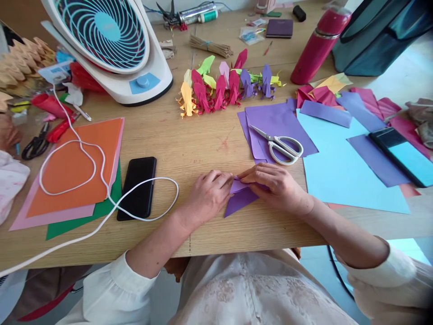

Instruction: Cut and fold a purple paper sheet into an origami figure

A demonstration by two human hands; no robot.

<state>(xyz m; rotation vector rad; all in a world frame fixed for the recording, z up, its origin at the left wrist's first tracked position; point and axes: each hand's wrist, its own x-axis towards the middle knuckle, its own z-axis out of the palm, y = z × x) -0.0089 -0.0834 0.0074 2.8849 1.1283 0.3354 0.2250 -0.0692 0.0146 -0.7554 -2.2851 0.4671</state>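
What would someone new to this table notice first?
Probably the row of small folded paper figures in orange, pink, green and purple at the middle of the table. Next, the big white fan at the upper left, and the tall magenta bottle at the upper right. Nearer, both hands pinch a folded purple paper at the table's front edge.

No readable text anywhere (labels too small).
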